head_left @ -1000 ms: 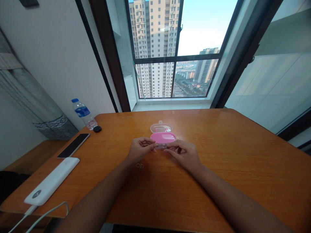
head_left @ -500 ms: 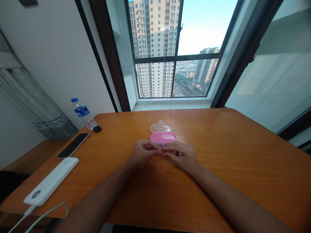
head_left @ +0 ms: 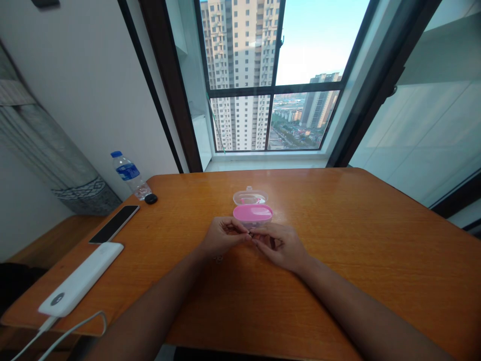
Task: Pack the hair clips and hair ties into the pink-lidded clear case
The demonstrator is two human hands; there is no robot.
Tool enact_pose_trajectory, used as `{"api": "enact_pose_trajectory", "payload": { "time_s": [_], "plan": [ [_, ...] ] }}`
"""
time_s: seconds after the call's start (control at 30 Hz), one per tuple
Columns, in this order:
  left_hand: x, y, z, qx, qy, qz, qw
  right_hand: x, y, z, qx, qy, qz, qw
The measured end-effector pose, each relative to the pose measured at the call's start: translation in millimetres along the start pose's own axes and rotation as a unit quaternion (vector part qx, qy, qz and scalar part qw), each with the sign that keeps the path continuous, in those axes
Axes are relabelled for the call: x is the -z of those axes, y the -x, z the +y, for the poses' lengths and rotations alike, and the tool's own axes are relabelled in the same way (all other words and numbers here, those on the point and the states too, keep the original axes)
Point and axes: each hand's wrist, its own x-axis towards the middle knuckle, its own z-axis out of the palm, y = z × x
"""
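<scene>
My left hand (head_left: 224,235) and my right hand (head_left: 278,244) meet at their fingertips above the table, each closed in a pinch. Between them is a tiny dark item, mostly covered by the fingers and too small to name. Just beyond the fingers stands an oval case (head_left: 252,213) with a pink top face; its clear lid (head_left: 250,197) lies opened out behind it, with something pink and white showing inside. Near my left wrist a few small, thin loops (head_left: 218,258) lie on the wood, partly hidden by the forearm.
The brown wooden table (head_left: 356,240) reaches to a window. Along its left side are a water bottle (head_left: 130,175), a small black round object (head_left: 151,199), a phone (head_left: 114,224) and a white power bank (head_left: 80,279) with a white cable (head_left: 77,327).
The fingertips of my right hand have shifted slightly, and the small item between the hands shows less than before. The view has moved a touch; everything else stays in place.
</scene>
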Motion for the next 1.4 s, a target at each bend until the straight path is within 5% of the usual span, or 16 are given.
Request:
{"api": "enact_pose_trajectory", "payload": {
  "time_s": [0.27, 0.7, 0.93, 1.0, 1.13, 1.4],
  "plan": [
    [6.8, -1.3, 1.0, -0.020, -0.022, -0.036, 0.999, 1.2, 0.3, 3.2, -0.040, 0.003, -0.053, 0.998],
    [2.8, -1.1, 4.3, 0.040, 0.040, -0.048, 0.997, 1.7, 1.5, 8.1, -0.077, 0.020, -0.069, 0.994],
    [20.5, -8.6, 3.0, -0.023, -0.081, 0.044, 0.995, 15.4, -9.2, 6.9, -0.099, 0.099, 0.042, 0.989],
    [31.9, -11.1, 3.4, -0.065, -0.205, 0.059, 0.975, 20.5, -15.1, 13.9, -0.119, 0.110, 0.070, 0.984],
    [54.0, -14.6, 5.2, -0.066, -0.481, 0.081, 0.870, 26.5, -27.8, 30.5, -0.220, 0.131, 0.059, 0.965],
    [77.0, -16.2, 2.5, 0.090, -0.624, 0.053, 0.775, 25.4, -44.4, 42.2, -0.292, 0.188, 0.010, 0.938]
  ]
}}
